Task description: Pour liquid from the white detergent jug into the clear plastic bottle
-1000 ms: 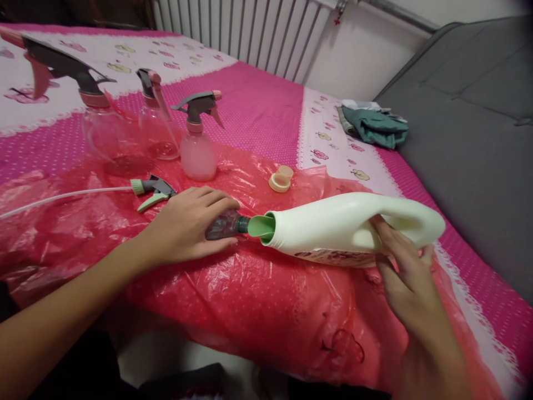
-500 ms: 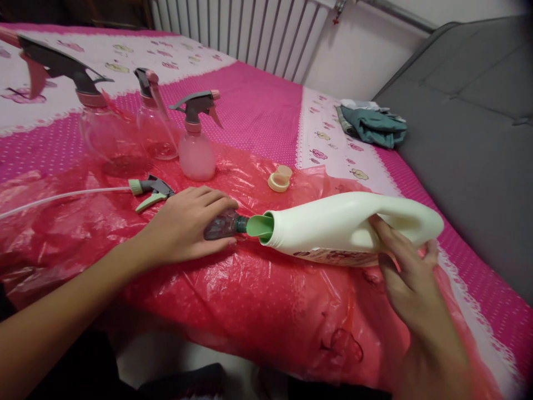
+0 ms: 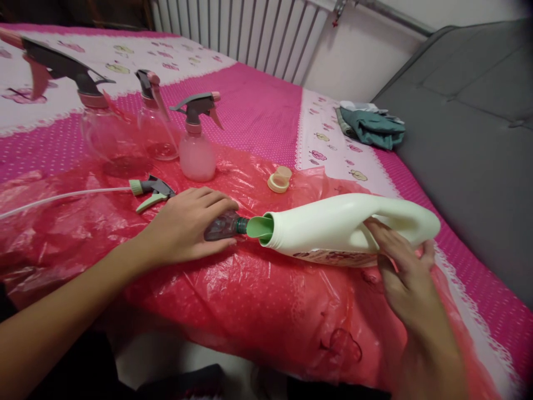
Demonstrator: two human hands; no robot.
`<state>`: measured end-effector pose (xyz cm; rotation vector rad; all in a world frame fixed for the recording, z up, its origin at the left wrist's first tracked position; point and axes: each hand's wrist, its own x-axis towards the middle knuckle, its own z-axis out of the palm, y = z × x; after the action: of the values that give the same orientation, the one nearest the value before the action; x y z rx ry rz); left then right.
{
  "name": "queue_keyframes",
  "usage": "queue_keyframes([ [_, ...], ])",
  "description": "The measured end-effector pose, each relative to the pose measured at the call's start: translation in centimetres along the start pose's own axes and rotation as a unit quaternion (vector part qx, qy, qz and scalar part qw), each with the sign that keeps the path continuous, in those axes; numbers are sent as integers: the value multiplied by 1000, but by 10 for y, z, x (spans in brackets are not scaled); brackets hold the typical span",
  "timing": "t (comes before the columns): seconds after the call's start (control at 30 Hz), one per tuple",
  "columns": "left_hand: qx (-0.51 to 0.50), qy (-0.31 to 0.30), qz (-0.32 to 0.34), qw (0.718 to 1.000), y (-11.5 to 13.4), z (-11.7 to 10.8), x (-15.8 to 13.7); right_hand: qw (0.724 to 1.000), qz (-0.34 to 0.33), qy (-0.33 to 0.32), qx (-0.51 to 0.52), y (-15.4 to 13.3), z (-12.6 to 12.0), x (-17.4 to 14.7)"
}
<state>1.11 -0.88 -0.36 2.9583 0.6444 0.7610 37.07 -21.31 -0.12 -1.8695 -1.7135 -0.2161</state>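
Observation:
My left hand [image 3: 200, 222] is closed around a small clear bottle [image 3: 222, 226] with a green threaded neck, and covers most of its body. My right hand [image 3: 400, 261] grips the handle of a large pale detergent jug [image 3: 328, 225], which is tipped over with its mouth toward the left. The jug's green spout [image 3: 260, 228] comes right up to the bottle's neck. Whether any liquid runs between them I cannot tell. Beyond my left hand lies a loose spray trigger [image 3: 154, 191], grey and light green, with a long tube [image 3: 66, 195]. A yellowish cap [image 3: 280, 179] rests behind the jug's mouth.
Red plastic sheeting [image 3: 250, 294] covers the near part of the bed. Three spray bottles with pink and grey tops, a large one [image 3: 106, 139], a middle one [image 3: 156, 130] and a small one [image 3: 197, 155], stand at the left. Folded clothes [image 3: 372, 125] lie by the grey headboard [image 3: 470, 122].
The jug's rear end and my right hand have shifted very slightly left. My left hand and the bottle stay where they were.

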Motion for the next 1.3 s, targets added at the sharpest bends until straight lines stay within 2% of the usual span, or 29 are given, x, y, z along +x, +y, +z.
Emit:
queue_keyframes([
  [0.7,-2,-15,-20,1000,2,-3,2,998,43,2,35,-3,-3,-3],
  [0.97,-3,-11,-10,1000,1,-2,2,999,22,4,32,-3,-2,-1],
  [1.3,1,-15,-9,1000,2,-3,2,998,44,6,41,-4,-2,0],
])
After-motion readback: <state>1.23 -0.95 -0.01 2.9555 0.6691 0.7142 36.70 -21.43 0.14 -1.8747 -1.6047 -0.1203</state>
